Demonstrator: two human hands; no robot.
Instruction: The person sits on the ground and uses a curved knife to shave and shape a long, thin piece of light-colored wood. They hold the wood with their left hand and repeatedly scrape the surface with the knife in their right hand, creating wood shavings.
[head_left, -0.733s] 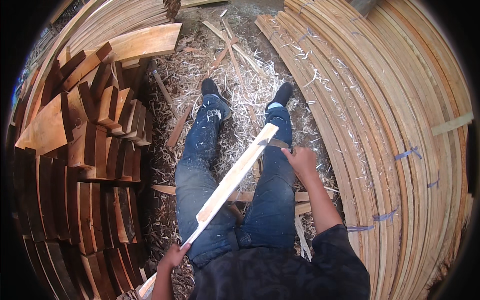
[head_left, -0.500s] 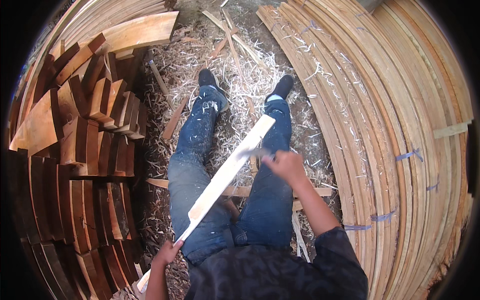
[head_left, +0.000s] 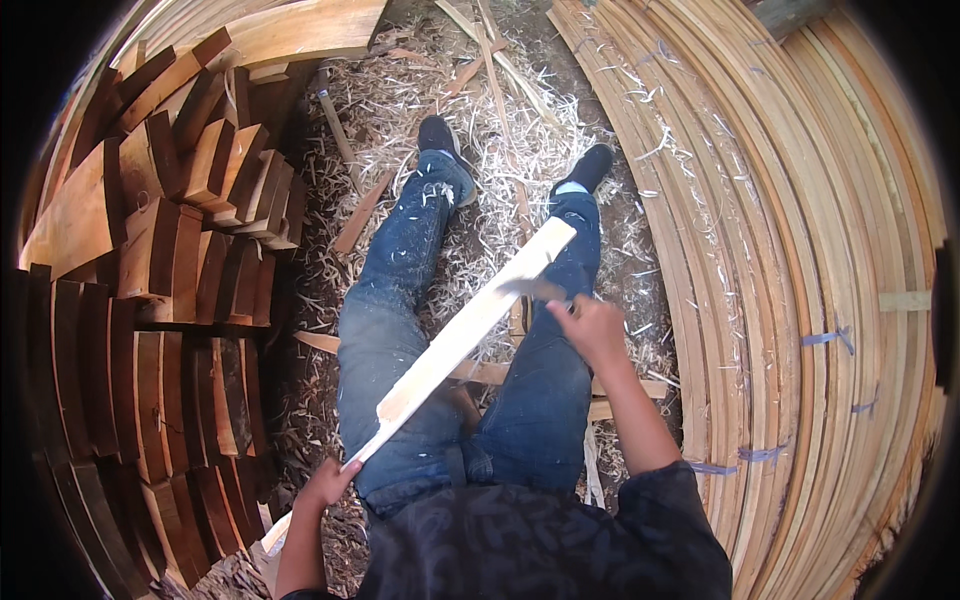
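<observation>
A pale wooden bat blank (head_left: 475, 318) lies slanted across my thighs, its wide flat blade pointing to the far right and its narrow handle to the near left. My left hand (head_left: 325, 484) is closed around that handle, at the left of my lap. My right hand (head_left: 595, 328) grips a small hand tool (head_left: 540, 289), smeared by motion, beside the upper part of the blade. The tool's dark working end lies against or just over the bat's right edge; contact cannot be made out.
Stacked wooden blocks (head_left: 150, 260) rise on the left. Long bundled planks (head_left: 740, 240) with purple ties line the right. Shavings (head_left: 400, 90) and loose wood strips (head_left: 365, 212) cover the ground around my outstretched legs. A wood strip (head_left: 480, 373) passes beneath my thighs.
My view has shifted slightly, so the surroundings sit a little differently. My right hand and the tool remain by the blade's upper part; my left hand keeps its hold on the handle.
</observation>
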